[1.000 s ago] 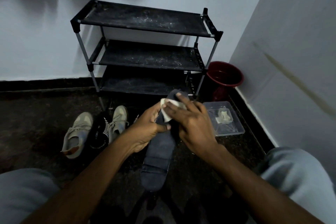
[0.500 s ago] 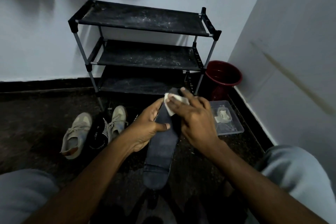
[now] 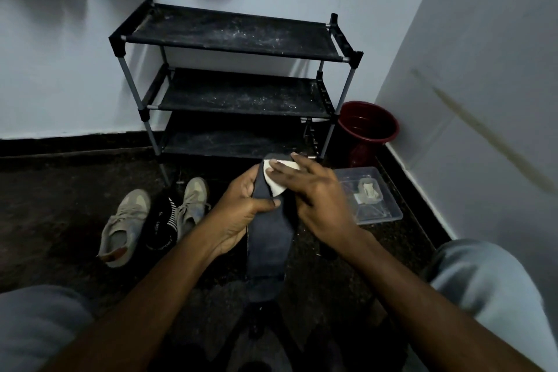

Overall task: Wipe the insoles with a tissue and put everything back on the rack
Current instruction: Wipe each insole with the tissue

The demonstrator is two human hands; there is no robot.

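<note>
Just in front of the black three-shelf metal-framed rack (image 3: pixel 232 30), the person's left hand (image 3: pixel 241 208) grips the long dark grey insole (image 3: pixel 267 248) around its middle, while the right hand (image 3: pixel 314 193), fingers stretched out flat, presses a crumpled white tissue (image 3: pixel 276 181) onto the insole's far end, above the dark speckled floor (image 3: pixel 60 205).

Maroon bucket (image 3: pixel 360 151) stands near clear box (image 3: pixel 389 212), perhaps lidded.

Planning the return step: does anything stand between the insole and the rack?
Nothing visible does. The insole, gripped by the left hand, is right before the rack; shoes lie to its left, a plastic box right.
</note>
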